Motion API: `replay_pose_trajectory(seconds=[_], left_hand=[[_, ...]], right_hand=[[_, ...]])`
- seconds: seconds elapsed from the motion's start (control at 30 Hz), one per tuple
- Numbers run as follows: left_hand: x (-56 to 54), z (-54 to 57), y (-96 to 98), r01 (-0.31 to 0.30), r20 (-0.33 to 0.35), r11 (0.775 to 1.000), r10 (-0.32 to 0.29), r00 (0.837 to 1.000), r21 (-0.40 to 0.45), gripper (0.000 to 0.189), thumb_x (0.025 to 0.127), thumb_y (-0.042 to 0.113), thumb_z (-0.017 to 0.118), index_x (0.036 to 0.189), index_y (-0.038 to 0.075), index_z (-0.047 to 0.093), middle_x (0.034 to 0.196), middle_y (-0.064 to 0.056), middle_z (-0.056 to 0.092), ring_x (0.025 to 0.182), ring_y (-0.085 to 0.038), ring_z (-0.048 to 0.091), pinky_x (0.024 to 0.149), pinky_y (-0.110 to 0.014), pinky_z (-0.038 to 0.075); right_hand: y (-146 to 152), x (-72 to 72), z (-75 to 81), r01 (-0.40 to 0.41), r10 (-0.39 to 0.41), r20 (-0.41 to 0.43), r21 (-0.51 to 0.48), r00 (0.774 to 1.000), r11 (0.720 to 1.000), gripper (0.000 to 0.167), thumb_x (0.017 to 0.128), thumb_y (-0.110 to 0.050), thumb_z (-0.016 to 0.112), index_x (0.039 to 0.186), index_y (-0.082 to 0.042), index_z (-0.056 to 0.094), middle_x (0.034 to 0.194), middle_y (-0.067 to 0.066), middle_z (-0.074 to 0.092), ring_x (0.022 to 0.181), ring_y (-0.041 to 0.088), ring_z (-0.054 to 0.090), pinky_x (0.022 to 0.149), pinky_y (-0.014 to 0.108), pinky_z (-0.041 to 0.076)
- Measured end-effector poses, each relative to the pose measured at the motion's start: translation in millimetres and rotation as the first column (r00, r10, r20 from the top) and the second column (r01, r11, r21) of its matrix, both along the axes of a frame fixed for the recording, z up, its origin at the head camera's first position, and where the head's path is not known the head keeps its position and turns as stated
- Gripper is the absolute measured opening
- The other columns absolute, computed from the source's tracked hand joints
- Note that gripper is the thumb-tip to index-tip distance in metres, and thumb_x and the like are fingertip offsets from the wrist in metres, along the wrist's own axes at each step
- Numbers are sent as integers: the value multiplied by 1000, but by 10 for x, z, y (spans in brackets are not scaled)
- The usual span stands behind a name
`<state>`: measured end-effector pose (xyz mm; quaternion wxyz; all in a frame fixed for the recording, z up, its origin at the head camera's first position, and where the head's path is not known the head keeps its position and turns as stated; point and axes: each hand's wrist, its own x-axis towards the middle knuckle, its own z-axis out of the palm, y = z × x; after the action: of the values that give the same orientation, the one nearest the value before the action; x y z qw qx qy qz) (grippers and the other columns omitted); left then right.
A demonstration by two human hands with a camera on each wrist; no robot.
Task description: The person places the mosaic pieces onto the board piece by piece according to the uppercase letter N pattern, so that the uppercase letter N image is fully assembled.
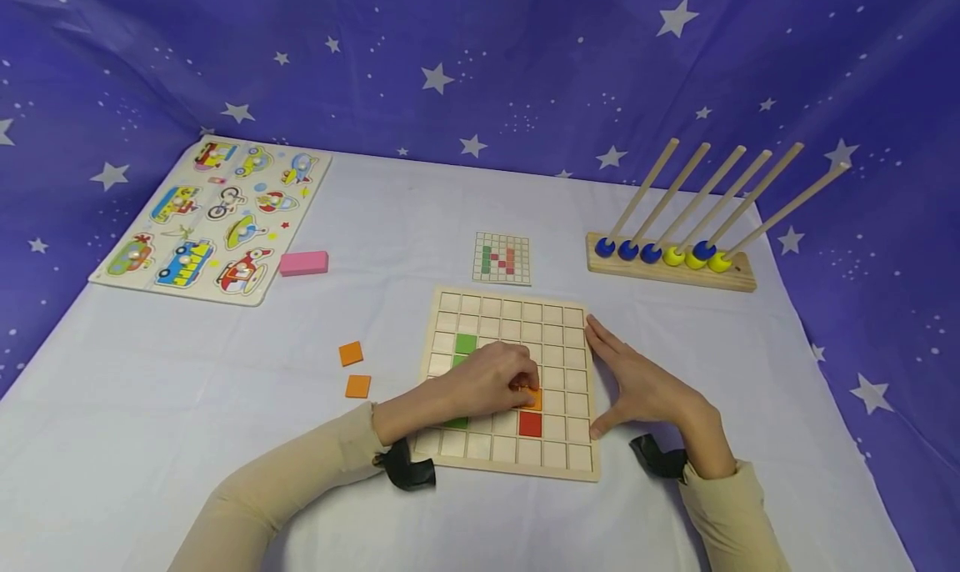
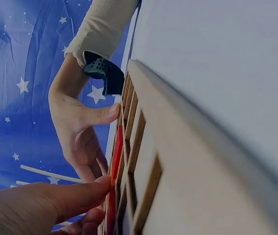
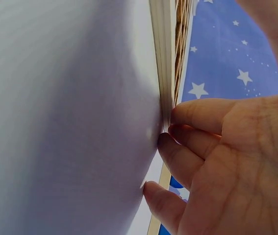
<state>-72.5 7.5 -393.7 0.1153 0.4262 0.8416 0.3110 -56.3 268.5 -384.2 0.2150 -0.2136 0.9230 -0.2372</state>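
A wooden grid board [image 1: 510, 465] lies on the table with green tiles [image 1: 466, 343] toward its left side and a red tile [image 1: 530, 424] in a lower cell. Just above the red one is an orange tile [image 1: 532, 400], which my left hand [image 1: 491, 378] pinches at the board with thumb and curled fingers. That hand and forearm hide part of the grid. Spread along the board's right edge, my right hand [image 1: 648, 387] touches it with thumb and fingertips. From the right wrist, its fingers [image 3: 197, 115] appear against the board's side.
Two loose orange tiles [image 1: 350, 353] lie left of the board. Behind it is a small pattern card [image 1: 502, 258]. A pink block [image 1: 303, 263] sits beside a vehicle puzzle [image 1: 202, 222] at far left. At back right stands a pegged rack [image 1: 671, 272] with blue and yellow beads.
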Motion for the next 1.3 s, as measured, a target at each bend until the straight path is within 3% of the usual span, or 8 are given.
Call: replay_pose_trajectory(seconds=[0.2, 0.37, 0.57, 0.73, 0.9, 1.0, 1.1, 1.3], left_hand=[[-125, 51, -176, -81, 0, 997, 81, 997, 12, 11, 83, 19, 75, 91, 12, 72, 80, 2, 62, 70, -7, 53, 63, -18, 43], [-242, 163, -532, -196, 26, 980, 195, 980, 42, 13, 83, 18, 75, 92, 10, 73, 78, 4, 64, 67, -4, 54, 60, -19, 44], [-294, 251, -1029, -341, 14, 939, 340, 940, 55, 16, 81, 19, 77, 91, 8, 73, 76, 4, 65, 70, -7, 56, 62, -22, 44], [-320, 248, -1365, -416, -14, 909, 416, 909, 30, 17, 79, 19, 78, 91, 8, 74, 75, 3, 65, 70, -10, 56, 63, -25, 44], [-321, 215, -1658, -499, 36, 866, 501, 865, -41, 20, 80, 22, 78, 93, 8, 74, 79, 1, 66, 73, -13, 57, 66, -27, 44], [-303, 216, -1824, -516, 76, 848, 526, 847, -117, 28, 78, 27, 80, 96, 7, 74, 83, -1, 67, 76, -15, 56, 68, -28, 43], [-280, 231, -1961, -488, 102, 847, 515, 851, -210, 38, 73, 32, 83, 99, 6, 73, 85, -1, 67, 79, -16, 55, 71, -29, 43], [-271, 228, -2057, -398, 122, 878, 440, 889, -266, 35, 69, 25, 85, 95, 8, 68, 81, 0, 62, 79, -15, 54, 73, -31, 44]], right_hand=[[6, 0, 2, 6, -6, 4, -10, 1000, 1000, 141, 49, -52, 90, 151, 6, 11, 161, 19, 0, 145, 45, 9, 111, 60, 22], [-13, 0, -19, -5, 5, -6, -21, 1000, 1000, 140, 49, -52, 90, 151, 5, 12, 161, 18, 0, 145, 45, 10, 111, 60, 23], [-15, -3, -27, 4, -4, 6, -2, 1000, 1000, 142, 48, -53, 90, 152, 3, 10, 162, 16, -1, 146, 43, 9, 112, 59, 22], [-8, -5, -27, 8, -8, 7, 9, 1000, 1000, 143, 48, -55, 89, 152, 3, 10, 162, 16, -1, 146, 44, 10, 112, 59, 22], [-12, -2, -22, 9, -10, 10, 9, 1000, 1000, 143, 48, -54, 89, 152, 4, 11, 162, 16, -1, 146, 44, 10, 112, 59, 22], [-20, 0, -15, 6, -6, 10, 4, 1000, 1000, 142, 47, -53, 90, 151, 5, 12, 162, 16, -1, 146, 43, 9, 112, 59, 22], [-25, -1, -5, 2, -2, 7, -2, 1000, 1000, 142, 47, -52, 90, 150, 6, 13, 162, 17, 0, 146, 43, 10, 112, 58, 22], [-21, -6, -1, 4, -4, 7, 8, 1000, 1000, 142, 48, -52, 90, 151, 6, 12, 162, 18, 0, 146, 44, 10, 112, 59, 22]])
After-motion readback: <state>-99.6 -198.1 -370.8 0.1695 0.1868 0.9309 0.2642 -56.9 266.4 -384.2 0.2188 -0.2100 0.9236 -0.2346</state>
